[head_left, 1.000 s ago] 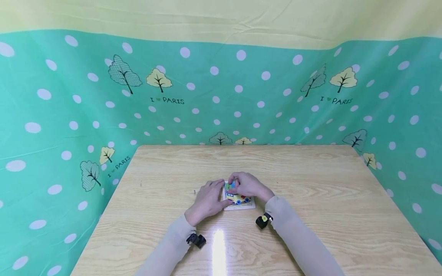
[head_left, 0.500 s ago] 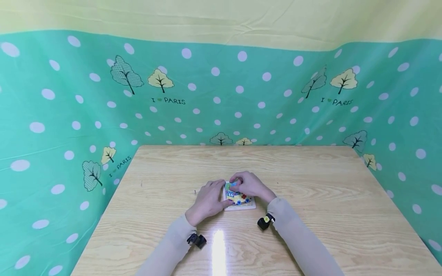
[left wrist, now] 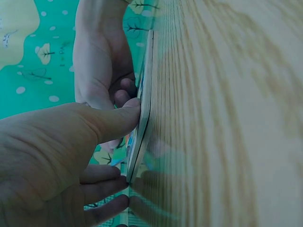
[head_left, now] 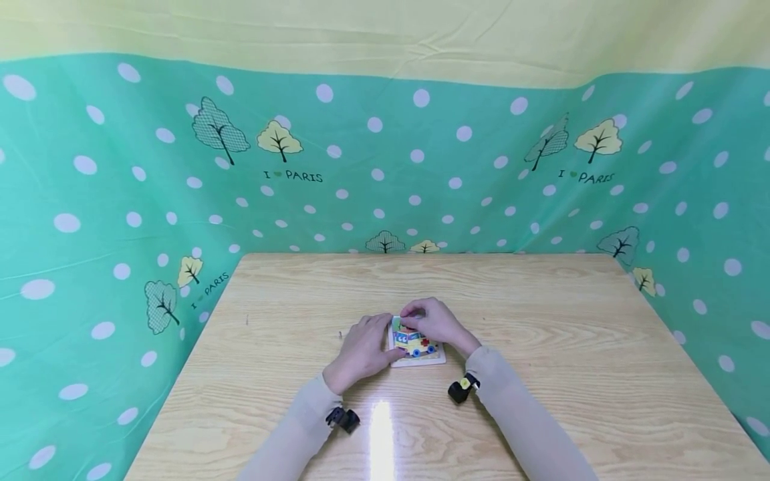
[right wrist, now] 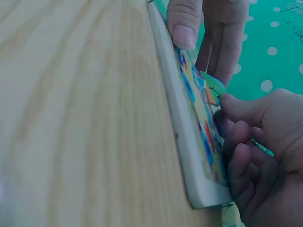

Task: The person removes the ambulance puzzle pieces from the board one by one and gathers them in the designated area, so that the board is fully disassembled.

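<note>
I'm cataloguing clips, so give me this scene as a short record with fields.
Surface: wood-grain table
Main item: white-rimmed picture board, on the table
Picture: yellow vehicle with a red cross
Left hand: thumb on the board, other fingers along its left side
Right hand: over the board's far part, pinching a tilted green piece
Backdrop: teal dotted cloth

Head view bright, evenly lit; both wrist views dimmer, softer, cool-tinted.
White glare streak [head_left: 381, 437] on glossy pale wood-grain tabletop [head_left: 541, 300]; thin shadow along beige right sleeve [head_left: 526, 421]. White dots on teal fabric backdrop [head_left: 394, 150] stretch oval toward left edge. Left wrist: finger reflections in tabletop. Right wrist: grain blurred.
</note>
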`<act>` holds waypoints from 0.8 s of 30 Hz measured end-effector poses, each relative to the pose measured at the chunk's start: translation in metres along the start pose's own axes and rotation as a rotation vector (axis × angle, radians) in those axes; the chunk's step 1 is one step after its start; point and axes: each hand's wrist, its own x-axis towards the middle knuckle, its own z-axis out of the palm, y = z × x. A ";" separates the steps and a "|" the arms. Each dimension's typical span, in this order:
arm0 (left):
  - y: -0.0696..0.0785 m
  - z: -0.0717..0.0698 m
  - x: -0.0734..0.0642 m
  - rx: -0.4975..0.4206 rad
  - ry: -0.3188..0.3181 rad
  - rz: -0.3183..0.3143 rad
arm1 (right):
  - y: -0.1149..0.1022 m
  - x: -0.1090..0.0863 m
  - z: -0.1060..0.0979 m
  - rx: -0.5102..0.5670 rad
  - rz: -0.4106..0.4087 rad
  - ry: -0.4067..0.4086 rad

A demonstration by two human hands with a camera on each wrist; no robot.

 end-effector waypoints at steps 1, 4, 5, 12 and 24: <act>0.000 0.000 0.000 0.001 0.001 0.002 | 0.001 0.000 0.000 0.006 0.000 0.002; 0.000 -0.001 -0.001 0.009 -0.001 0.006 | 0.003 0.000 0.001 0.023 0.006 0.012; 0.001 -0.001 -0.001 0.013 -0.002 0.007 | 0.003 0.000 0.002 0.028 0.006 0.017; 0.002 -0.002 -0.001 0.029 -0.014 0.004 | 0.006 -0.001 0.002 0.046 0.003 0.030; 0.002 -0.004 -0.003 0.051 -0.039 0.014 | 0.007 -0.005 0.001 0.061 0.003 0.065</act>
